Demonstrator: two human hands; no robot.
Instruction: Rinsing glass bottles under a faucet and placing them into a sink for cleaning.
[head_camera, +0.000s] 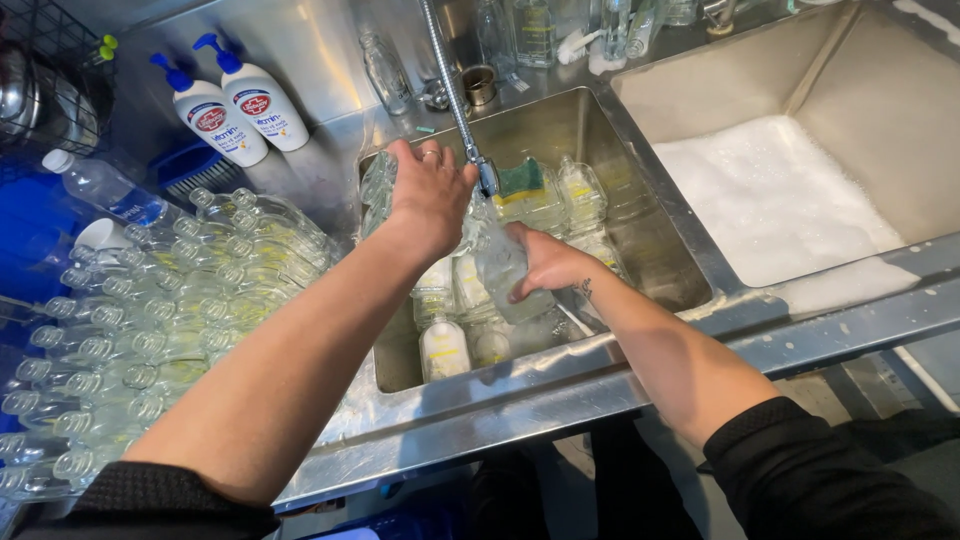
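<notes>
My right hand (548, 266) grips a clear glass bottle (500, 268) tilted under the nozzle of a metal tap hose (487, 176), over the left sink basin (640, 215). My left hand (430, 190) reaches over the basin just left of the nozzle and rests on another clear glass bottle (374, 188) at the basin's back left corner; how firmly it holds it is hidden. Several more clear bottles (445, 345) lie in the basin, with a green and yellow sponge (520, 179) among them.
Rows of clear bottles (150, 320) lie stacked on the steel counter at left. Two white pump dispensers with blue tops (235, 112) stand at the back. The right basin holds white foam (770, 195). More bottles (535, 30) stand behind the sinks.
</notes>
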